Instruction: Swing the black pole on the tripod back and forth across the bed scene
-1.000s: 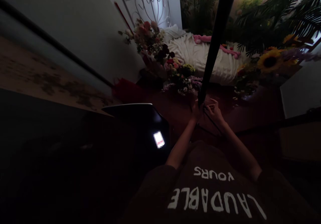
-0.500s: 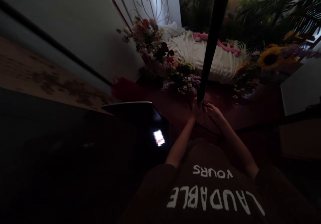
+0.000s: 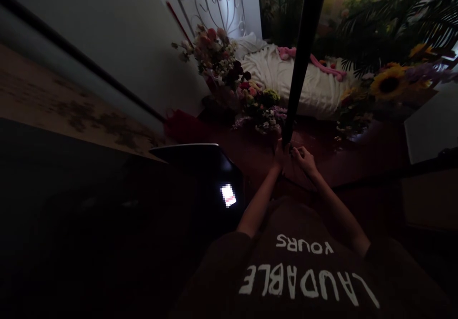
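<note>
A long dark pole [image 3: 302, 52] rises from in front of my body toward the top of the view. My left hand [image 3: 279, 153] is wrapped round its lower end. Just to the right, my right hand [image 3: 303, 158] pinches a small dark part beside the pole, perhaps a knob; it is too dim to tell. Thin dark legs or rods run out below my hands over the dark red floor [image 3: 322, 142].
Flower bunches [image 3: 268, 114] and a bed with a white cover [image 3: 272, 73] are ahead. Sunflowers [image 3: 388, 84] stand at the right. At the left are a black-topped surface [image 3: 193, 159], a bright blurred screen [image 3: 228, 195] and a slanting dark rod [image 3: 86, 64].
The view has shifted slightly, so the room appears a little further right. My right hand has turned a little at the small part; my left hand keeps its grip on the pole.
</note>
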`<state>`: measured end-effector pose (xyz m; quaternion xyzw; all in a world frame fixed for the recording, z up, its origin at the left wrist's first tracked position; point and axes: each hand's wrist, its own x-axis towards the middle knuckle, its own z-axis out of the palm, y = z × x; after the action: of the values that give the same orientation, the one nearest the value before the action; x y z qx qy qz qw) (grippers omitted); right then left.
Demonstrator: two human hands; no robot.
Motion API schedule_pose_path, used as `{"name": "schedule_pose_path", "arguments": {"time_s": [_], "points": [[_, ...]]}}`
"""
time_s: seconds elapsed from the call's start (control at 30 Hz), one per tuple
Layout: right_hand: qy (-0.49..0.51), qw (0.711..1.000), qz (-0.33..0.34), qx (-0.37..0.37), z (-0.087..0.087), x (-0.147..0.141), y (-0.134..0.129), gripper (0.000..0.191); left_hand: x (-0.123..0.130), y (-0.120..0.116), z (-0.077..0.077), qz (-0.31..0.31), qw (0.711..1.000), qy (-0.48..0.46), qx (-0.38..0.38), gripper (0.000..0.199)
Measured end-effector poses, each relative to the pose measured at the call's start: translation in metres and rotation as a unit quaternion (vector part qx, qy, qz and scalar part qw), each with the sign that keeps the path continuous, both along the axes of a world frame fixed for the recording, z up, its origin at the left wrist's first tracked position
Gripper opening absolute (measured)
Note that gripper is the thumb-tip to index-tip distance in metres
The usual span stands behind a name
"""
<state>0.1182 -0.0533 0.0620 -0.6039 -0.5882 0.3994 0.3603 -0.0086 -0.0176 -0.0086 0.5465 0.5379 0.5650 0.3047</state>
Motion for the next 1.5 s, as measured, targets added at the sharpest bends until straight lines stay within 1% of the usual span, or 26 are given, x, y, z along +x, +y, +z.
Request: {"name": "schedule_pose_path", "arguments": {"time_s": [0.1, 0.2, 0.33, 0.4, 0.47, 0.53, 0.6, 0.67, 0.7, 0.77, 0.83, 0.87, 0.93, 1.0, 1.07, 1.17, 1.23, 1.3, 1.4, 1.5], "points": [[0.044, 0.998, -0.028, -0.034, -0.001, -0.004, 0.008, 0.051, 0.001, 0.0, 0.0, 0.001, 1.0, -0.011, 0.006, 0.048], [0.109, 0.989, -0.042, -0.096, -0.001, -0.006, 0.016, 0.054, 0.002, -0.003, 0.004, 0.0, 1.0, -0.014, 0.007, 0.048], [0.192, 0.962, -0.008, -0.193, 0.001, 0.001, 0.012, 0.042, 0.006, -0.013, 0.01, 0.028, 1.0, -0.005, -0.004, 0.047], [0.225, 0.951, 0.002, -0.21, 0.001, 0.012, 0.004, 0.035, 0.01, -0.019, 0.009, 0.057, 0.998, -0.001, 0.002, 0.046], [0.238, 0.949, -0.003, -0.209, -0.004, 0.028, -0.006, 0.031, 0.014, -0.027, 0.004, 0.095, 0.995, 0.0, 0.01, 0.045], [0.246, 0.945, -0.02, -0.212, -0.011, 0.05, -0.017, 0.025, 0.02, -0.036, -0.006, 0.136, 0.991, -0.006, 0.0, 0.044], [0.253, 0.94, -0.069, -0.218, -0.02, 0.077, -0.029, 0.019, 0.026, -0.046, -0.02, 0.17, 0.985, -0.016, -0.035, 0.042], [0.263, 0.931, -0.133, -0.217, -0.028, 0.105, -0.043, 0.015, 0.034, -0.055, -0.034, 0.168, 0.981, -0.028, -0.088, 0.038], [0.265, 0.924, -0.171, -0.218, -0.031, 0.119, -0.05, 0.014, 0.037, -0.059, -0.041, 0.15, 0.981, -0.032, -0.116, 0.035], [0.271, 0.908, -0.24, -0.209, -0.034, 0.145, -0.067, 0.014, 0.047, -0.064, -0.05, 0.086, 0.984, -0.031, -0.155, 0.027], [0.285, 0.892, -0.297, -0.188, -0.034, 0.164, -0.086, 0.015, 0.061, -0.064, -0.052, 0.006, 0.986, -0.019, -0.163, 0.022], [0.293, 0.884, -0.321, -0.174, -0.033, 0.172, -0.095, 0.016, 0.07, -0.063, -0.049, -0.034, 0.987, -0.011, -0.156, 0.021], [0.307, 0.867, -0.366, -0.143, -0.029, 0.181, -0.113, 0.014, 0.093, -0.061, -0.039, -0.127, 0.983, 0.004, -0.132, 0.024], [0.316, 0.85, -0.408, -0.107, -0.023, 0.186, -0.128, 0.015, 0.121, -0.059, -0.022, -0.233, 0.968, 0.016, -0.094, 0.028], [0.321, 0.836, -0.438, -0.071, -0.016, 0.188, -0.14, 0.022, 0.152, -0.059, -0.002, -0.337, 0.94, 0.024, -0.042, 0.033], [0.323, 0.825, -0.463, -0.023, -0.004, 0.192, -0.153, 0.033, 0.2, -0.061, 0.03, -0.454, 0.89, 0.025, 0.035, 0.038], [0.315, 0.817, -0.483, 0.007, 0.003, 0.195, -0.16, 0.038, 0.227, -0.064, 0.047, -0.497, 0.865, 0.008, 0.062, 0.041], [0.298, 0.813, -0.5, 0.026, 0.01, 0.199, -0.164, 0.042, 0.249, -0.067, 0.058, -0.515, 0.855, -0.014, 0.062, 0.042], [0.258, 0.825, -0.501, 0.025, 0.015, 0.207, -0.163, 0.048, 0.266, -0.072, 0.064, -0.513, 0.857, -0.033, 0.023, 0.04], [0.212, 0.843, -0.494, 0.019, 0.017, 0.216, -0.159, 0.049, 0.268, -0.075, 0.064, -0.506, 0.862, -0.036, -0.008, 0.036]]}}
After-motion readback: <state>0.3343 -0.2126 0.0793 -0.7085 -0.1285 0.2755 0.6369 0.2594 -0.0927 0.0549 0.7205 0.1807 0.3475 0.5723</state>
